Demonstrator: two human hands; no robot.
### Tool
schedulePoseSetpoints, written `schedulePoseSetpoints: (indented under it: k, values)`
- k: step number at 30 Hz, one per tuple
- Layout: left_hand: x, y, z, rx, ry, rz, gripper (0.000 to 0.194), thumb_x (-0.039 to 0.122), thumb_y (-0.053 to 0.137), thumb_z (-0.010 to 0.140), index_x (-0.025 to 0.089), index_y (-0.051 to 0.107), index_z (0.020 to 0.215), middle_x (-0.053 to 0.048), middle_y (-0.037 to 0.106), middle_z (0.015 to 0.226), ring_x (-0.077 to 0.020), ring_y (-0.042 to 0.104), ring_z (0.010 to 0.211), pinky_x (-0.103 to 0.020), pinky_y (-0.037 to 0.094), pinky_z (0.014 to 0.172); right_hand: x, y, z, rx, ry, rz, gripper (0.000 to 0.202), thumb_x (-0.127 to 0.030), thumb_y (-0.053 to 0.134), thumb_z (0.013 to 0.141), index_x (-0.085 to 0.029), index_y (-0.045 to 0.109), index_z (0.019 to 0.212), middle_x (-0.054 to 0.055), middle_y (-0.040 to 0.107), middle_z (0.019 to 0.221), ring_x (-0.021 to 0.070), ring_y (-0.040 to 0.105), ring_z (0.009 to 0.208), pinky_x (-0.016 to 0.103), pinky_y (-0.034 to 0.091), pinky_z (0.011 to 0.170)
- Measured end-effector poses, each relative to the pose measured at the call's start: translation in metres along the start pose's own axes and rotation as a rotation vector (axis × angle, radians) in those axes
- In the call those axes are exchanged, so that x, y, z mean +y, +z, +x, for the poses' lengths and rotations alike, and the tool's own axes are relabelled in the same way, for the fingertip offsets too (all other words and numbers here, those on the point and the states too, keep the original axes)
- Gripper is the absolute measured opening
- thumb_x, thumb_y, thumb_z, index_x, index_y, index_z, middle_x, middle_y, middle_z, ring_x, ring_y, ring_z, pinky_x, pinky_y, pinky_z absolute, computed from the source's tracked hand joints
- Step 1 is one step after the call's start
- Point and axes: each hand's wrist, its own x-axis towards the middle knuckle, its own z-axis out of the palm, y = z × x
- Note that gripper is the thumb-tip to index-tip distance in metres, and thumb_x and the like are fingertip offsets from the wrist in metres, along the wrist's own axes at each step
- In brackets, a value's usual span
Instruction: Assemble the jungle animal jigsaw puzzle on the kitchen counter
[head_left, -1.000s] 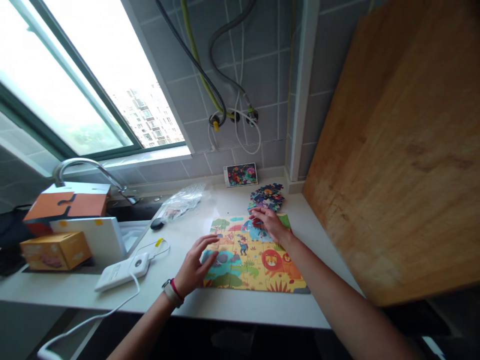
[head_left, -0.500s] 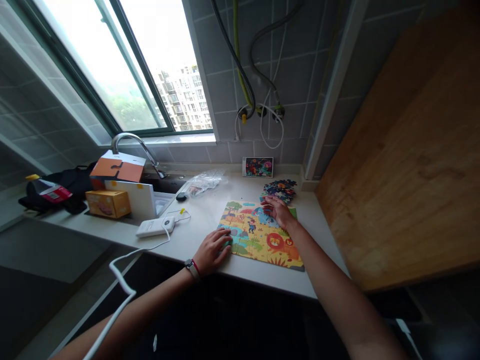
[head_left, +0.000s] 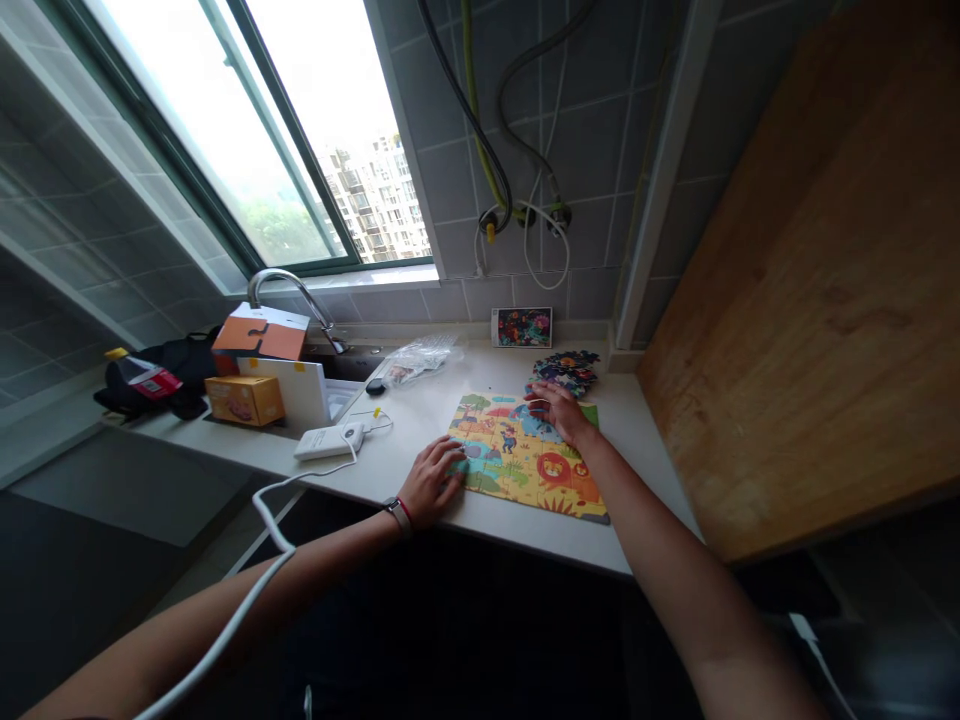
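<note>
A colourful jigsaw puzzle (head_left: 525, 465) with animals, a lion among them, lies flat on the counter, its pieces joined. My left hand (head_left: 435, 477) rests palm down at its left edge, fingers extended and apart. Over the upper right part is my right hand (head_left: 559, 412), fingers loosely bent and apart, with nothing visible between them. Just behind my right hand sits a pile of dark puzzle pieces (head_left: 566, 372). A small picture card (head_left: 522, 327) of a dark, colourful design leans against the wall behind the pile.
Crumpled clear plastic (head_left: 424, 357) and a small black object (head_left: 375, 387) lie left of the puzzle. Nearer stands a white power bank (head_left: 328, 441) with a white cable (head_left: 274, 520). Boxes (head_left: 244, 400) stand by the sink tap (head_left: 289, 275). A wooden panel (head_left: 810, 300) bounds the right side.
The whole view has shifted slightly, with the counter items appearing a little further right. Both hands keep nearly the same places on the puzzle.
</note>
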Motion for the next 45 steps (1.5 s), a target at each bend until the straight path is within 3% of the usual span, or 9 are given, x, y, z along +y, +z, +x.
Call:
schedulePoseSetpoints:
  k: [11,17,23,25,28,31,35,40,45]
  values:
    - [0.019,0.001,0.012,0.022,-0.043,-0.163,0.052,0.03,0.052,0.1,0.024,0.047,0.151,-0.012,0.057,0.149,-0.0338,0.034,0.154,-0.054,0.039,0.122,-0.001,0.0,-0.006,-0.034,-0.014,-0.102,0.028,-0.04,0.081,0.077,-0.021,0.074,0.097,0.005,0.075,0.087,0.0174,0.069,0.074,0.029,0.057,0.072]
    - [0.043,-0.007,0.085,-0.125,0.245,-0.539,0.074,0.034,0.056,0.1,0.033,0.024,0.166,-0.008,0.015,0.175,-0.0321,0.05,0.145,-0.04,0.053,0.11,0.002,0.008,-0.008,-0.086,-0.028,-0.159,0.048,-0.065,0.072,0.082,-0.023,0.074,0.105,0.008,0.075,0.099,0.0235,0.07,0.086,0.036,0.057,0.081]
    - [0.048,0.031,0.142,-0.203,0.364,-0.635,0.087,0.052,0.067,0.093,0.038,0.022,0.167,-0.009,0.005,0.176,-0.0342,0.069,0.122,-0.04,0.057,0.1,-0.012,0.016,-0.02,-0.002,0.016,-0.069,0.065,-0.081,0.049,0.086,-0.028,0.071,0.115,0.011,0.073,0.112,0.0313,0.067,0.113,0.045,0.055,0.095]
    - [0.049,0.045,0.144,-0.198,0.402,-0.632,0.085,0.056,0.067,0.092,0.041,0.027,0.165,-0.007,0.007,0.176,-0.0342,0.071,0.119,-0.039,0.058,0.097,-0.019,0.018,-0.025,0.017,-0.002,-0.056,0.066,-0.083,0.045,0.087,-0.029,0.071,0.116,0.01,0.071,0.117,0.0295,0.066,0.113,0.044,0.056,0.093]
    - [0.047,0.062,0.14,-0.217,0.469,-0.625,0.087,0.064,0.066,0.09,0.038,0.029,0.165,-0.009,0.016,0.175,-0.038,0.065,0.126,-0.042,0.058,0.097,-0.022,0.022,-0.03,-0.03,0.002,0.077,0.062,-0.081,0.052,0.086,-0.029,0.073,0.112,0.006,0.07,0.095,0.0204,0.065,0.079,0.034,0.056,0.072]
    - [0.044,0.074,0.133,-0.258,0.53,-0.64,0.097,0.074,0.065,0.086,0.033,0.028,0.166,-0.017,0.035,0.167,-0.0397,0.065,0.125,-0.047,0.055,0.1,-0.015,0.027,-0.03,-0.17,0.029,0.232,0.053,-0.073,0.065,0.085,-0.025,0.077,0.102,-0.003,0.051,0.06,0.0112,0.041,0.049,0.022,0.04,0.047]
    - [0.048,0.086,0.123,-0.184,0.622,-0.658,0.093,0.078,0.057,0.088,0.028,0.035,0.164,-0.019,0.055,0.152,-0.0418,0.057,0.134,-0.055,0.043,0.114,-0.008,0.031,-0.034,-0.317,0.086,0.199,0.048,-0.067,0.063,0.091,-0.022,0.079,0.09,-0.01,0.028,0.044,0.0065,0.016,0.036,0.018,0.021,0.035]
    - [0.063,0.086,0.109,-0.206,0.648,-0.679,0.099,0.079,0.062,0.085,0.027,0.034,0.164,-0.016,0.052,0.156,-0.0411,0.049,0.142,-0.051,0.037,0.121,-0.016,0.035,-0.052,-0.49,0.207,-0.084,0.053,-0.064,0.06,0.095,-0.014,0.079,0.09,-0.013,0.021,0.045,0.0036,0.013,0.035,0.017,0.016,0.036]
    - [0.064,0.081,0.099,-0.265,0.633,-0.674,0.102,0.081,0.06,0.085,0.027,0.029,0.166,-0.015,0.043,0.163,-0.0406,0.042,0.148,-0.051,0.034,0.123,-0.019,0.048,-0.055,-0.477,0.293,-0.235,0.051,-0.059,0.059,0.096,-0.013,0.075,0.079,-0.013,0.022,0.045,0.0038,0.015,0.035,0.018,0.015,0.035]
